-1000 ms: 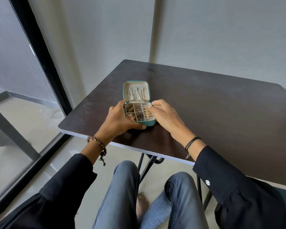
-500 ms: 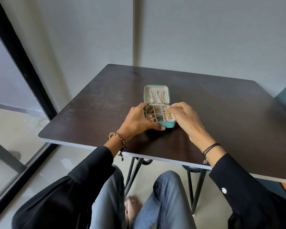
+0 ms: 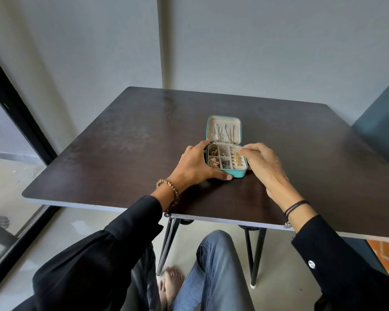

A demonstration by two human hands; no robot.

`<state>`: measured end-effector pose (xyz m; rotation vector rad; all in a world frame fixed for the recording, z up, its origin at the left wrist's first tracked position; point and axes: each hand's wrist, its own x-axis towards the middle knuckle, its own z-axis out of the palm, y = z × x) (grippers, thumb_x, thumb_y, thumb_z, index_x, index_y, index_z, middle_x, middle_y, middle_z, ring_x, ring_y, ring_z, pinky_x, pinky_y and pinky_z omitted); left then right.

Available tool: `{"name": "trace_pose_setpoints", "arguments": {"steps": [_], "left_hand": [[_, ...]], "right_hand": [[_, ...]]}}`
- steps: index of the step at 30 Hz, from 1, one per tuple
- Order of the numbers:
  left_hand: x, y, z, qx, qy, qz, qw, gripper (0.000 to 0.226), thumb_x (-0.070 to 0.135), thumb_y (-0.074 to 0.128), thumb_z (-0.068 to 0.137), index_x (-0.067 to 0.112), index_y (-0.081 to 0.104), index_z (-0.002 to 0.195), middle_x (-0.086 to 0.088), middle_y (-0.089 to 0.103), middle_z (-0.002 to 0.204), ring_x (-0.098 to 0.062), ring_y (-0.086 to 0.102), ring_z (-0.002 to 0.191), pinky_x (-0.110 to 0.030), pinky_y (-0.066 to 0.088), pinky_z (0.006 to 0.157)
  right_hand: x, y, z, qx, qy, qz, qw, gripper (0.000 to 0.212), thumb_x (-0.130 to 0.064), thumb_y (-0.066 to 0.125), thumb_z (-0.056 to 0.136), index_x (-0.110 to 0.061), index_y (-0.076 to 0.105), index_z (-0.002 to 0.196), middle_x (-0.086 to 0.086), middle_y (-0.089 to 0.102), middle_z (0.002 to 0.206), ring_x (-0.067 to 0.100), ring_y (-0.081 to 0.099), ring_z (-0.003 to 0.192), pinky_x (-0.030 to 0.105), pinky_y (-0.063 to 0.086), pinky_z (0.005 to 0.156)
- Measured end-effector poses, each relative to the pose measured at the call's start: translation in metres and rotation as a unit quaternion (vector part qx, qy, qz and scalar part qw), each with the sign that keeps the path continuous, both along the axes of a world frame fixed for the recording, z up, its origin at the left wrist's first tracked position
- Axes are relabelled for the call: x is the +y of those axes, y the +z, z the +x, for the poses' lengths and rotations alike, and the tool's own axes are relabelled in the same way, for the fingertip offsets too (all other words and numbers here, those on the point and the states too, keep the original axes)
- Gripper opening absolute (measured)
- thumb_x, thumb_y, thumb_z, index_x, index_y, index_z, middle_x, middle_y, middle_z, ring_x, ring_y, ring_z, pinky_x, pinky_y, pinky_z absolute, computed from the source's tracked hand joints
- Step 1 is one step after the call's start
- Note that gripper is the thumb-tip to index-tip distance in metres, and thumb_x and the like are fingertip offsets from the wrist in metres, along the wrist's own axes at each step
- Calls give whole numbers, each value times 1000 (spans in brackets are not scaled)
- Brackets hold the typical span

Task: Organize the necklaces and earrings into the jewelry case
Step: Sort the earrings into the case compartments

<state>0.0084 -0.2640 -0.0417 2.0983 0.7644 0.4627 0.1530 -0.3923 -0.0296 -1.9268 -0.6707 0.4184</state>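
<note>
Teal jewelry case [image 3: 236, 175] is lying open between the hands; left hand [image 3: 192, 166] is gripping its side, right hand [image 3: 264, 163] is curling fingertips [image 3: 242, 150] onto the earrings [image 3: 236, 159]. Pinching one? Cannot tell. Next: seating them gently.

No text can be read anywhere; a small white mark [image 3: 311, 264] on the right sleeve [image 3: 346, 277], perhaps a logo, is too blurred.

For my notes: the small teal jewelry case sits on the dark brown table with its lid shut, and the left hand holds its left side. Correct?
No. The head view shows the small teal jewelry case with its lid open, on the dark brown table, the left hand holding its left side.
</note>
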Motion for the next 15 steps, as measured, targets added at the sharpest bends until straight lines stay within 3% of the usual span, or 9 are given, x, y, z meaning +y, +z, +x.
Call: {"name": "trace_pose_setpoints", "arguments": {"steps": [4,7,11,15], "left_hand": [[7,1,-3,9,-34,18,999,114,42,97,57,23,34,150,30,43,108,-14,38,131,-35,38,115],[13,0,-8,20,-48,19,998,122,44,95,59,26,23,155,19,50,129,-13,28,136,-37,31,119],[16,-2,-11,16,-49,22,998,129,49,94,59,24,15,158,8,53,146,-13,28,142,-42,29,120],[15,-1,-11,22,-45,30,998,132,53,92,58,21,13,159,6,50,150,-14,31,144,-44,30,120]], "right_hand": [[7,-1,9,6,0,-5,1000,30,-51,64,88,-30,67,109,-11,70,113,12,67,104,39,54,96],[12,3,12,17,6,-16,1000,39,-58,62,87,-29,65,112,-9,69,118,14,66,107,39,53,98],[22,4,22,52,19,-6,998,57,-73,60,73,-31,66,110,-9,70,117,13,66,108,45,52,100],[32,7,29,104,45,19,993,48,-62,59,84,-23,71,109,-6,75,113,14,70,105,45,50,104]]}}
